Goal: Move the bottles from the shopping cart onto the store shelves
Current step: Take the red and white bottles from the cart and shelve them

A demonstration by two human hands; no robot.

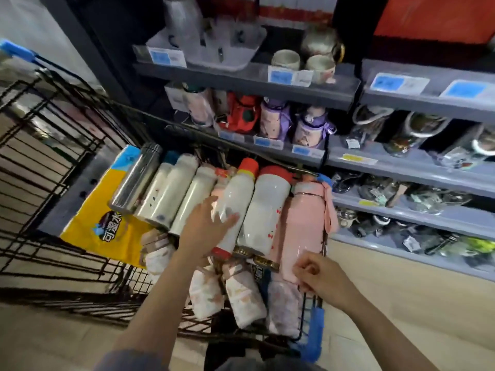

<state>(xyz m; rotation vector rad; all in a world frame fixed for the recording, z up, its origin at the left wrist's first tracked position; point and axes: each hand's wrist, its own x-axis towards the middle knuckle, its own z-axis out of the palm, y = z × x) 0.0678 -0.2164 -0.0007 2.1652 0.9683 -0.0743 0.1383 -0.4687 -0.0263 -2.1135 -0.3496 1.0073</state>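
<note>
Seven bottles lie side by side across the top of the shopping cart (313,341) in the head view, their caps pointing toward the store shelves (401,167). From the left they run: a steel bottle (135,178), three pale bottles (171,191) packed close together, a white bottle with an orange cap (237,199), a wider white bottle with a red lid (267,210), and a pink bottle (305,226) with a pink strap hanging down its right side. The left hand (206,226) reaches in with fingers straight and spread, laid flat on the lower body of the white bottle with an orange cap; no finger curls round it. The right hand (324,279) sits at the base of the pink bottle with its fingers curled in toward the palm; whether they pinch the bottle's bottom edge or merely touch it cannot be told. Beneath the bottles lie several wrapped packs (241,298) with pale printed film, and a yellow package (107,218) sits at the cart's left end. A second wire cart (53,183) stands to the left. The shelves to the right already carry purple and red children's bottles (273,119), cups and jars, with blue price tags (388,83) along the shelf edges.
</note>
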